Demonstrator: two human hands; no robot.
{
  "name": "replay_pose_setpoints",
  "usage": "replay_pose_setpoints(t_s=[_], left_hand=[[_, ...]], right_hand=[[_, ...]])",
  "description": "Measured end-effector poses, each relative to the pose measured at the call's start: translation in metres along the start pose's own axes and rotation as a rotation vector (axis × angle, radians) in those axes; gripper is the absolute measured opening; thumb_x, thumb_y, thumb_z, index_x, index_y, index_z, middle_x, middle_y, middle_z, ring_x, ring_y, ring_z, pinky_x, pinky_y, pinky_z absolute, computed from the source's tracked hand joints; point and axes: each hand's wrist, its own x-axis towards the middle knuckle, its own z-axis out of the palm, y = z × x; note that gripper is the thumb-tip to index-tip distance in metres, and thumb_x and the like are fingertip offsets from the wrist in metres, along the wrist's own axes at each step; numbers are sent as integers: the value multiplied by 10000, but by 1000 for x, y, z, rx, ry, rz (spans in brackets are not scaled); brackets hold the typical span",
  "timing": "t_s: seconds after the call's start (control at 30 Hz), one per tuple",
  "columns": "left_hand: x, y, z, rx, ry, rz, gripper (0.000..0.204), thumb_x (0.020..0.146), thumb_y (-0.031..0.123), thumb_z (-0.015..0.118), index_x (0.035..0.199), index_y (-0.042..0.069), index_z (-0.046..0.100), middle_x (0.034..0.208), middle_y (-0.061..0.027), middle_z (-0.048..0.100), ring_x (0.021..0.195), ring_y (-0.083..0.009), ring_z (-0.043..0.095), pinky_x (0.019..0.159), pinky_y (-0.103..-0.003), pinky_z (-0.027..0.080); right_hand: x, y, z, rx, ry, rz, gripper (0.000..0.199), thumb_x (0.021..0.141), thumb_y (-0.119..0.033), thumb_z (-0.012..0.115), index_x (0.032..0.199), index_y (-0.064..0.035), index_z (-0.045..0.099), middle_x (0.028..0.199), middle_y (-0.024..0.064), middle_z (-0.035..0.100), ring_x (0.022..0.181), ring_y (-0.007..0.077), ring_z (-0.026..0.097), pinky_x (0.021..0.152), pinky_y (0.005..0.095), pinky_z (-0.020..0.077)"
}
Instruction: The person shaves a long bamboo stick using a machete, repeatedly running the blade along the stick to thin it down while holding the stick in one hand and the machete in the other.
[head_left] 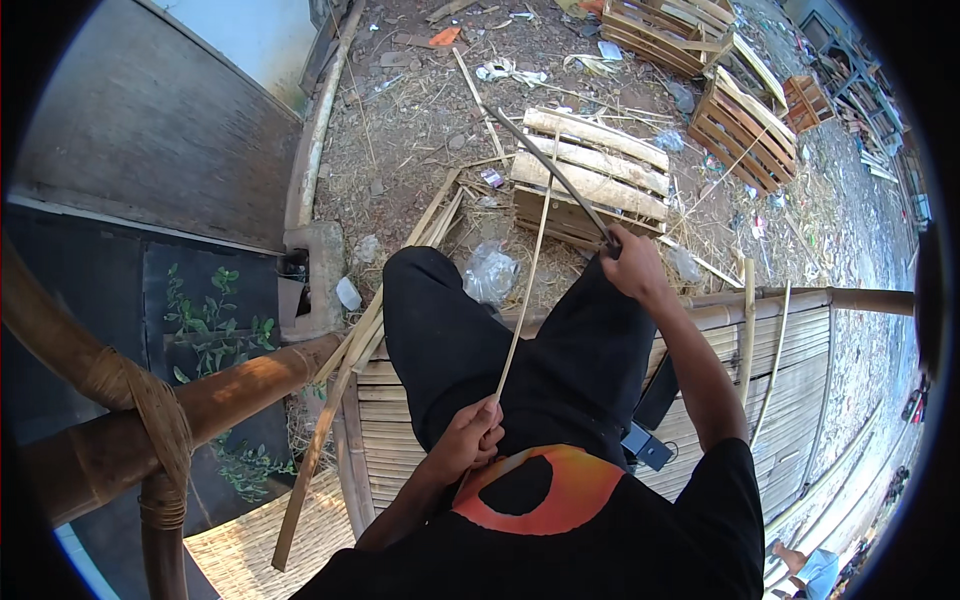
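Note:
Close to my body, my left hand is closed around the lower end of a thin pale bamboo strip. The strip slants up and away between my knees toward a slatted wooden crate. Above my right knee, my right hand grips the handle of a long dark-bladed machete. Its blade points to the far left and crosses the strip near the strip's far end; whether the two touch I cannot tell. The handle is mostly hidden in my fingers.
The slatted crate stands just beyond my knees, with more crates at the far right. Longer bamboo strips lean by my left leg. I sit on a bamboo slat bench; a phone-like device lies on it. Bamboo poles stand left.

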Motion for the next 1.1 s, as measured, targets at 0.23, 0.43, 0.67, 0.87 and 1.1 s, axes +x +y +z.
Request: replay_pose_setpoints(t_s=[0.23,0.43,0.67,0.87,1.1], left_hand=[[14,1,12,187,148,108,308,1064,364,363,861,139,416,623,75,296,487,-16,260,421,-194,233],[11,-20,3,136,92,14,314,1066,363,356,865,131,426,620,71,294,495,-21,269,438,-199,237],[23,-1,1,2,-26,-51,355,1056,429,343,841,151,392,603,65,284,439,-19,214,386,-214,165],[7,0,-2,29,-18,-41,372,1050,458,339,837,156,382,601,70,272,446,-21,192,388,-207,166],[10,-12,3,141,43,32,369,1058,442,324,844,148,390,605,65,279,465,-26,208,409,-202,212]], right_hand=[[-41,-40,-23,-142,-262,-253,546,679,-205,735,1197,-179,562,831,158,699,838,392,666,757,482,527],[23,39,-3,-40,27,174,447,757,-189,651,1192,-154,556,852,217,684,831,434,651,772,513,522],[-39,-34,-11,70,-218,-150,562,726,-180,672,1261,-193,502,817,197,682,830,417,654,768,506,522],[-10,6,5,-75,-135,-77,592,706,-163,680,1269,-208,504,794,187,680,836,406,655,753,486,528],[-36,-23,-13,-118,-240,-205,611,690,-152,684,1272,-222,509,849,170,693,856,383,658,764,487,525]])
